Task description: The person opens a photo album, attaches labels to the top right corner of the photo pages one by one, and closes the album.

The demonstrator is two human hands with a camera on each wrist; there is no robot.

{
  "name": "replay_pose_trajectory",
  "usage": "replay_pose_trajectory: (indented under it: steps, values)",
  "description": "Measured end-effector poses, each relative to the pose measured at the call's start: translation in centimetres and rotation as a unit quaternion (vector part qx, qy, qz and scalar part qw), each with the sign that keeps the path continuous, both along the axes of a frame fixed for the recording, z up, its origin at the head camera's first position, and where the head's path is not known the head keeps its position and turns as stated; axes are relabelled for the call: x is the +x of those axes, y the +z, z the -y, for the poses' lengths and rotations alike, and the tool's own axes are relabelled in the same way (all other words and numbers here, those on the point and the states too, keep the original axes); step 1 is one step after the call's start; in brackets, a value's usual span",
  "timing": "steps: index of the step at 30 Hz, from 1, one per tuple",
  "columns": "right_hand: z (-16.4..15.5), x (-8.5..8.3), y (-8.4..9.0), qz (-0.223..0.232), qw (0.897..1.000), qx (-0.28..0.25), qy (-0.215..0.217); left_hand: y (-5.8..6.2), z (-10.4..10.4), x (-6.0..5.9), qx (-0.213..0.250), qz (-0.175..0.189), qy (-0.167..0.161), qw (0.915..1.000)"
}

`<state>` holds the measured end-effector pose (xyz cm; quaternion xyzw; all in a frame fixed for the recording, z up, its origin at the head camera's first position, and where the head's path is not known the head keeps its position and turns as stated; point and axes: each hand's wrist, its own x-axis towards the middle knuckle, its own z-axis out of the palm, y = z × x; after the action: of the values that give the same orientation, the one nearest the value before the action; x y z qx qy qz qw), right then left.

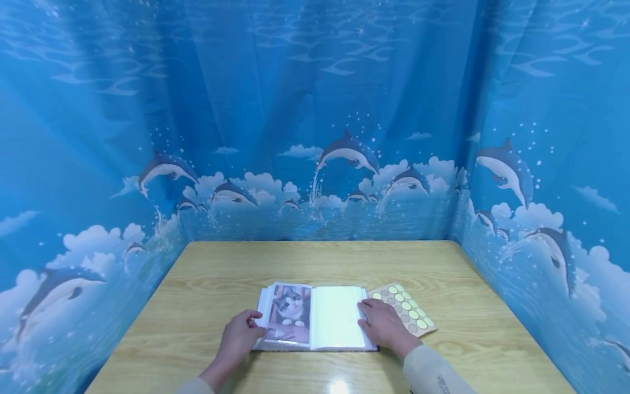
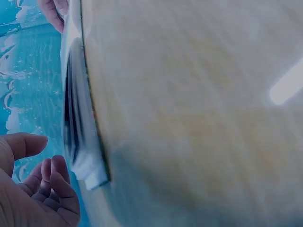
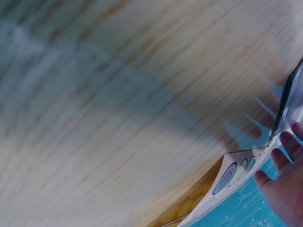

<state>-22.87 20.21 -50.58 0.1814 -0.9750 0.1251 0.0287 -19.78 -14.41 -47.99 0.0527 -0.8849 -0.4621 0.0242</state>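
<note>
A photo album (image 1: 339,317) lies open on the table, its left page showing a cat photo (image 1: 291,312) and its right page blank white. At the album's left edge is my left hand (image 1: 238,335), thumb and fingers apart with nothing visible between them. In the left wrist view the left hand (image 2: 35,184) is beside the stacked page edges (image 2: 85,127). My right hand (image 1: 386,324) lies over the right page's outer edge, fingers extended. The right wrist view shows the right hand (image 3: 286,177) with spread fingers at the album's edge.
A sheet of round stickers (image 1: 406,306), yellowish and tan, lies right of the album, partly under the right hand. The wood-grain table (image 1: 216,268) is bordered by blue dolphin-print curtains (image 1: 315,109) at the back and sides.
</note>
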Motion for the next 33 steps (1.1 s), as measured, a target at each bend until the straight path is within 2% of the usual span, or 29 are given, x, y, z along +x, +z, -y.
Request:
replay_pose_trajectory:
  steps: [3,7,11,15,21,25,30,33]
  values:
    - [0.0,0.0,0.0,0.002,1.000,0.003,-0.003,0.7,-0.7,-0.4,-0.002,-0.024,-0.008,0.9997]
    - [0.0,0.0,0.1,0.004,1.000,0.005,-0.004,1.4,-1.9,-0.9,0.005,-0.056,-0.035,0.9978]
    - [0.0,0.0,0.1,0.005,1.000,0.003,-0.004,1.8,-3.4,-1.5,0.002,-0.070,-0.059,0.9958]
    - [-0.1,0.0,0.2,0.003,1.000,0.001,-0.003,2.2,-4.9,-1.9,-0.023,-0.072,-0.082,0.9938]
    - [-0.4,0.0,0.3,-0.011,1.000,-0.012,-0.001,2.7,-6.9,-2.5,-0.068,-0.060,-0.096,0.9913]
    - [-0.9,-0.1,0.4,-0.017,1.000,-0.020,-0.015,2.8,-8.3,-2.9,-0.085,-0.045,-0.102,0.9902]
    - [-1.8,-0.3,0.8,-0.022,0.999,-0.032,-0.028,2.9,-10.0,-2.9,-0.067,-0.013,-0.114,0.9912]
    - [-2.4,-0.4,1.3,-0.020,0.998,-0.048,-0.035,2.9,-11.0,-2.9,-0.062,-0.006,-0.122,0.9906]
